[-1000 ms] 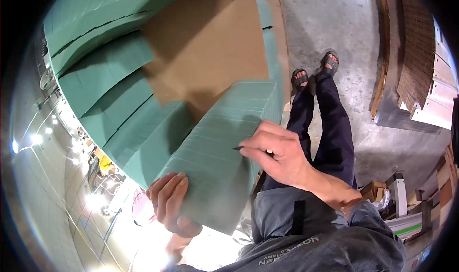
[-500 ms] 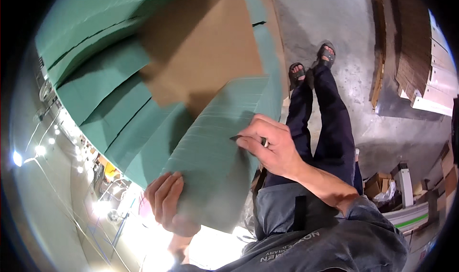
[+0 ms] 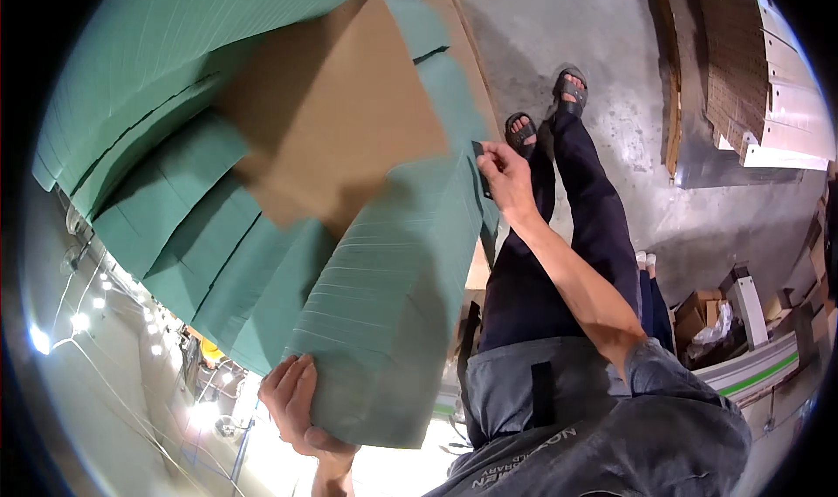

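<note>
A thick stack of green sheets (image 3: 375, 296), scored with thin pale lines across its top, lies slanting toward me. My left hand (image 3: 291, 401) grips its near left corner, fingers curled over the top and thumb low at the near end. At the stack's far right edge, my right hand (image 3: 508, 178) is closed in a pinch on a thin dark strip (image 3: 479, 161). Whether that strip is loose or part of the stack's edge, I cannot tell. Beyond the stack, more green stacks (image 3: 196, 209) surround a brown cardboard sheet (image 3: 340, 104).
My legs and sandaled feet (image 3: 572, 87) are right of the green stacks, on a concrete floor (image 3: 611, 17). A pile of brown and white boards (image 3: 742, 87) stands at the far right. Lower right are a cardboard box (image 3: 696, 314) and a white post (image 3: 751, 305). Bright string lights (image 3: 80, 322) hang at left.
My right hand has moved from over the stack's middle to its far right edge, still pinching something dark. My left hand keeps its grip on the near corner. The whole view has shifted slightly.
</note>
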The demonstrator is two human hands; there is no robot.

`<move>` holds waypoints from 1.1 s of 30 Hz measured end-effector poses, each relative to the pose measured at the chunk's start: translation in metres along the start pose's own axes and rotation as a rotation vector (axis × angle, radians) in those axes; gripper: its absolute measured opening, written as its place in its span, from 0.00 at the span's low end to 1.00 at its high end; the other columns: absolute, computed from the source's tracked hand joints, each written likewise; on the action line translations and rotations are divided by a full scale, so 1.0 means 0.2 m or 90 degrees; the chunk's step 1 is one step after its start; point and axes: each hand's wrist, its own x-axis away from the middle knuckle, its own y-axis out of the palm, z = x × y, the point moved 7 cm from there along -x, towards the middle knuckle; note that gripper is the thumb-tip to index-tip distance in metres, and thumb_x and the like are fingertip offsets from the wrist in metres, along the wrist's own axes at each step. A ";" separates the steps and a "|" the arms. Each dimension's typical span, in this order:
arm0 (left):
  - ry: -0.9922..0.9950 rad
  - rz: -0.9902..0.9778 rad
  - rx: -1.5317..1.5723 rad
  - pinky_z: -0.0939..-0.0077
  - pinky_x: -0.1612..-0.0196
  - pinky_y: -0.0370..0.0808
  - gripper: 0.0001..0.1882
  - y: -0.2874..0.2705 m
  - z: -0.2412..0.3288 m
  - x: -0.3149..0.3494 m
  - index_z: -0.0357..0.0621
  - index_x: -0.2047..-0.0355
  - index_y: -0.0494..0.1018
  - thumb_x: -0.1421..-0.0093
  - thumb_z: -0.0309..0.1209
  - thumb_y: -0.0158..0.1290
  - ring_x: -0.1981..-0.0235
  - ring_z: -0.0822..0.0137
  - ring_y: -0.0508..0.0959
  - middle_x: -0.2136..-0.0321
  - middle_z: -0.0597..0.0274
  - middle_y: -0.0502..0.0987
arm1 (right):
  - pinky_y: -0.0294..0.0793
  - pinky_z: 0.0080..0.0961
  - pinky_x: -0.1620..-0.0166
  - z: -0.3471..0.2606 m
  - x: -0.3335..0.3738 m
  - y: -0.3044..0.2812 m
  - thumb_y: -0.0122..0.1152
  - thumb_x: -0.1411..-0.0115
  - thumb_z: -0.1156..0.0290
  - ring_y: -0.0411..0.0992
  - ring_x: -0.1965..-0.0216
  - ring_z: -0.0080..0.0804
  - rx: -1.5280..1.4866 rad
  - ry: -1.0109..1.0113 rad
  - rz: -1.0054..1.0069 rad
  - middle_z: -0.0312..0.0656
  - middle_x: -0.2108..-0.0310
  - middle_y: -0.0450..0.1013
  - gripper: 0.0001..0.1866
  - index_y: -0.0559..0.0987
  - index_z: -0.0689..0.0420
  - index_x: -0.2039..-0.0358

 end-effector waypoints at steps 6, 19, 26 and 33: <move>-0.021 0.002 -0.025 0.48 0.46 0.71 0.34 0.02 0.00 0.01 0.35 0.53 0.75 0.28 0.50 0.25 0.52 0.46 0.75 0.55 0.47 0.79 | 0.71 0.20 0.56 -0.12 0.02 0.03 0.59 0.35 0.76 0.70 0.64 0.22 0.102 -0.068 0.015 0.34 0.65 0.76 0.16 0.80 0.62 0.47; -0.014 -0.002 0.028 0.47 0.45 0.70 0.33 -0.03 -0.03 0.04 0.36 0.49 0.73 0.37 0.56 0.51 0.49 0.47 0.74 0.53 0.47 0.77 | 0.70 0.20 0.57 -0.22 0.14 0.06 0.61 0.37 0.78 0.72 0.65 0.24 0.078 -0.126 -0.066 0.36 0.67 0.75 0.15 0.83 0.59 0.49; -0.002 -0.007 0.005 0.47 0.45 0.70 0.36 0.03 -0.02 0.03 0.36 0.48 0.72 0.41 0.57 0.56 0.49 0.46 0.75 0.52 0.46 0.77 | 0.70 0.24 0.58 -0.21 0.07 0.01 0.62 0.39 0.77 0.71 0.66 0.30 0.145 -0.113 -0.010 0.42 0.69 0.72 0.19 0.81 0.59 0.47; 0.003 -0.005 0.009 0.47 0.45 0.70 0.35 0.01 -0.03 0.02 0.36 0.48 0.72 0.38 0.59 0.53 0.49 0.46 0.75 0.53 0.46 0.78 | 0.70 0.25 0.59 -0.39 0.23 0.01 0.61 0.39 0.77 0.70 0.67 0.33 0.165 -0.221 -0.097 0.43 0.70 0.71 0.17 0.81 0.59 0.48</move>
